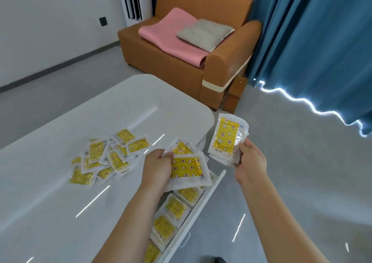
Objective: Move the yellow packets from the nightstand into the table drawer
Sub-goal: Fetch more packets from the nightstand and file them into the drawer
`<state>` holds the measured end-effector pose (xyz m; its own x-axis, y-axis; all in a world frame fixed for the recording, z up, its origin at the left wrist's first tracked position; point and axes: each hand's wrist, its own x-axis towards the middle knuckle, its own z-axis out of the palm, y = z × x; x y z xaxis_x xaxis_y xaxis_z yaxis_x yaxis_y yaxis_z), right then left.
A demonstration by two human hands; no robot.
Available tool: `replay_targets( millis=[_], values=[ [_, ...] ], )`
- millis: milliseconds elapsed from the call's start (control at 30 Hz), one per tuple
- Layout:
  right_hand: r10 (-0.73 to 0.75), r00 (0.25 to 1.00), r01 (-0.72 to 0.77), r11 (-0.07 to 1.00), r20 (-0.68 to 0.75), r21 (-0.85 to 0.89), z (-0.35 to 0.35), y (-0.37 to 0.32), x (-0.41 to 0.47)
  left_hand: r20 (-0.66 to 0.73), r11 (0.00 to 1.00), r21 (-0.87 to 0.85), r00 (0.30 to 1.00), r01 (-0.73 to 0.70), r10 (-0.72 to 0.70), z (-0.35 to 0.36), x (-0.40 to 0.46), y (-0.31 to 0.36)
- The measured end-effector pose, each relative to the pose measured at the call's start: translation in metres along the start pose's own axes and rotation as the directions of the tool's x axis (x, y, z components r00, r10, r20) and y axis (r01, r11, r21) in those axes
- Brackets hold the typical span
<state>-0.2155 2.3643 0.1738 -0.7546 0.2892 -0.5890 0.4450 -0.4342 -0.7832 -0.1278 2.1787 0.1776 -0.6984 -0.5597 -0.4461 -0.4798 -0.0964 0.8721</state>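
The white table (60,192) bears a loose heap of yellow packets (108,156). Its open drawer (193,216) holds a row of more packets (171,214). Above it, the left hand (157,166) and right hand (251,158) each have fingers clamped on a bunch of packets.

orange armchair (187,61) ahead of me | pink blanket (171,39) and grey cushion (205,34) on its seat | blue curtain (312,41) to its right, daylight under the hem | white wall (50,21) to its left | grey floor (291,172) around it
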Motion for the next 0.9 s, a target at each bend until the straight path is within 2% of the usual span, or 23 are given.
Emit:
replay_targets(
  millis=[267,400,500,567,767,800,833,867,900],
  values=[
    [-0.064,0.995,0.064,0.998,0.078,-0.001,-0.042,0.157,0.173,0.019,0.982,0.185,1.0,-0.026,0.023,0.111,0.119,-0.204],
    [-0.13,0.989,0.122,0.987,0.075,0.107,-0.048,0.208,0.228,0.012,0.977,0.207,0.998,-0.059,0.058,0.138,0.167,-0.267],
    [-0.203,0.97,0.178,0.968,0.136,0.178,-0.049,0.227,0.247,-0.019,0.988,0.126,0.995,-0.091,0.094,0.149,0.194,-0.287],
    [-0.202,0.966,0.16,0.957,0.159,0.241,-0.046,0.222,0.251,-0.045,0.997,0.052,0.997,-0.054,0.057,0.155,0.207,-0.292],
    [-0.176,0.965,0.12,0.954,0.193,0.273,-0.042,0.206,0.251,-0.126,0.997,0.046,0.991,0.054,-0.048,0.182,0.226,-0.274],
    [-0.172,0.967,0.116,0.955,0.189,0.273,-0.041,0.206,0.251,-0.124,0.986,0.138,0.99,0.089,-0.072,0.19,0.227,-0.268],
    [-0.17,0.968,0.115,0.955,0.187,0.274,-0.039,0.206,0.255,-0.113,0.913,0.407,0.994,0.045,0.002,0.196,0.22,-0.269],
    [-0.159,0.969,0.103,0.955,0.186,0.278,-0.039,0.205,0.257,0.02,0.686,0.724,0.997,-0.067,0.077,0.199,0.219,-0.273],
    [-0.158,0.969,0.099,0.952,0.188,0.288,-0.038,0.205,0.261,0.076,0.531,0.839,0.992,-0.12,0.104,0.201,0.218,-0.275]
  ],
)
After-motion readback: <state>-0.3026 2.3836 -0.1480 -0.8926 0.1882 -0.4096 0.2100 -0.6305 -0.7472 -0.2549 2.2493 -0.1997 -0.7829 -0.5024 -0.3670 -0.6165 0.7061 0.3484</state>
